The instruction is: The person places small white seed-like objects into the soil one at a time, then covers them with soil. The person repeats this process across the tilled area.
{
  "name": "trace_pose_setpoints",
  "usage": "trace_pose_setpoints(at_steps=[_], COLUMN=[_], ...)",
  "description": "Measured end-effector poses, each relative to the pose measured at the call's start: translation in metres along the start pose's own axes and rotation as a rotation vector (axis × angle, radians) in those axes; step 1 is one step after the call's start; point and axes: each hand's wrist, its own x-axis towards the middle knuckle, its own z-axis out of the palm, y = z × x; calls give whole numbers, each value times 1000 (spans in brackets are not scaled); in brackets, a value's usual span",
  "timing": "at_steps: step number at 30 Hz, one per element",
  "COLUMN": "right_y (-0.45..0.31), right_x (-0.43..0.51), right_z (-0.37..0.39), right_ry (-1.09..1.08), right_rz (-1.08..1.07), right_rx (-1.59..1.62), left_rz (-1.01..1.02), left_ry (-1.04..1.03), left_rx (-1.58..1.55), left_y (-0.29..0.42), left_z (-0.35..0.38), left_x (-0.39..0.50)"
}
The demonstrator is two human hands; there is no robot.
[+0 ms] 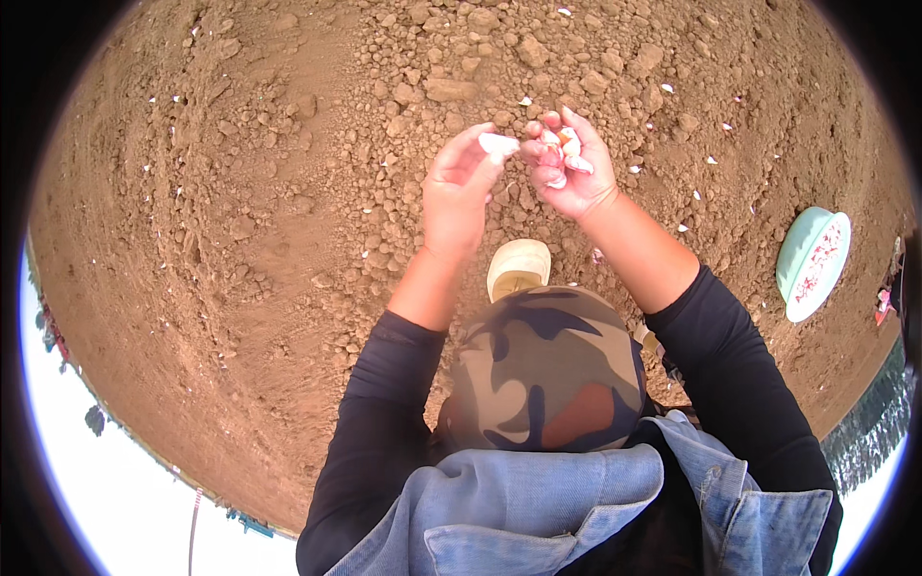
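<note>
Between the thumb and fingers of my left hand (455, 189) is a single white garlic clove (497, 144). Beside it, my right hand (589, 189) is palm up with its fingers curled around several pinkish-white garlic cloves (552, 155). The two hands are close together but apart, held over loose brown soil (288, 201). Just beyond them one clove (526, 101) lies on the ground.
A pale green basin (789, 252) holding many cloves stands on the soil at the right. Cloves are scattered on both sides, one (668, 88) at upper right. My beige shoe (520, 261) and camouflage-clad knee (547, 367) are below my hands. Clods (533, 52) lie ahead.
</note>
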Motion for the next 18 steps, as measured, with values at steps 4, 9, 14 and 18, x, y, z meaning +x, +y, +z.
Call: trace_pose_setpoints(at_steps=[4,9,14,18], right_y=[-15,-22,-23,-29], right_x=[-7,-12,-12,-13], right_z=[-16,-26,-24,-23], right_ry=[49,75,100,96], right_rz=[-21,-14,-19,-28], right_rx=[-41,-55,-101,-119], left_rz=[-18,-11,-28,-136], left_ry=[329,358,32,-81], left_rx=[493,1167,1577,1867], left_y=[23,51,37,26], left_z=[-70,-135,-126,-117], left_x=[37,91,134,158])
